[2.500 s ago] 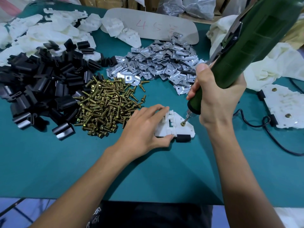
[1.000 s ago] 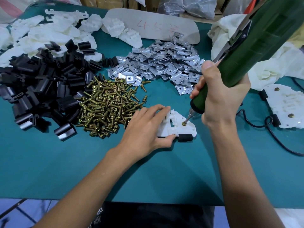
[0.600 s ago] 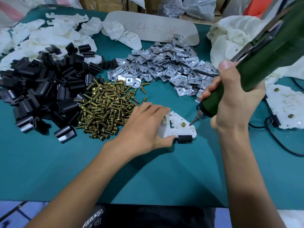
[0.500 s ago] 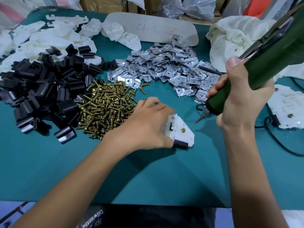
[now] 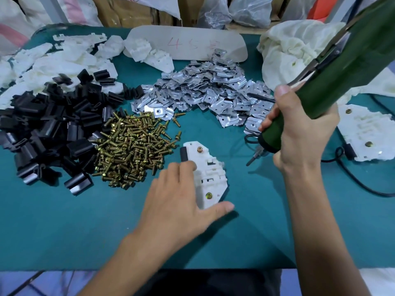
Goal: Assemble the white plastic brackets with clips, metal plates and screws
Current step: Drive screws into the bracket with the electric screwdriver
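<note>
Two hands busy | your left hand [image 5: 179, 201] lies spread on bracket [image 5: 206, 174], mat [image 5: 64, 227] centre | right hand [image 5: 299, 133] grips driver [image 5: 342, 67], tip lifted | screws [image 5: 130, 150] just left, plates [image 5: 203, 90] behind; near edge free.

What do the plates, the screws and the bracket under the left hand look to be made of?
Plates: thin stamped sheet metal, bright silvery finish, bent edges, glinting. Screws: metal with a yellowish brass-coloured coating, possibly plating; shiny threads and heads. Bracket: moulded white plastic, matt, with crisp slots, a black clip on its far end, probably plastic or rubber.
</note>
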The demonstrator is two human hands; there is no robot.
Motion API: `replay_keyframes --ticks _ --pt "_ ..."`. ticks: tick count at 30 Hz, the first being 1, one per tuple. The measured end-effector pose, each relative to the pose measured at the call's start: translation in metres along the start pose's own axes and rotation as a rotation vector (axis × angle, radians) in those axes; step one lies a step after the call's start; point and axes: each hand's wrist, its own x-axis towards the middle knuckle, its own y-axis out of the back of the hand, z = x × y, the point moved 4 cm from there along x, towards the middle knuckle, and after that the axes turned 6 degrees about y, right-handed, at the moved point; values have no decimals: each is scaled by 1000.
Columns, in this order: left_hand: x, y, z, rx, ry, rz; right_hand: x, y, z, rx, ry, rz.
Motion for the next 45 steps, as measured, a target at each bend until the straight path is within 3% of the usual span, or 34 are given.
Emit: replay_keyframes --ticks 3,9,18,21,26,33,45 --pt "-3 -7 4 35 -27 36 0 1 3 -42 -15 8" --pt "8 10 -19 -119 -182 -79 -4 4 4 -70 -30 -8" --pt "22 -19 0 -53 -101 62 -9 3 1 -74 -35 -28" --pt "37 -17 -3 -59 -154 99 -7 2 -1 -68 -33 -31" --pt "61 -20 1 -59 -240 11 1 -8 -4 -21 -46 -14" --pt "62 -24 4 -47 -342 175 3 -23 -2 -15 -13 -44" --pt "61 -26 3 -73 -391 226 5 -25 11 -42 -10 -117"
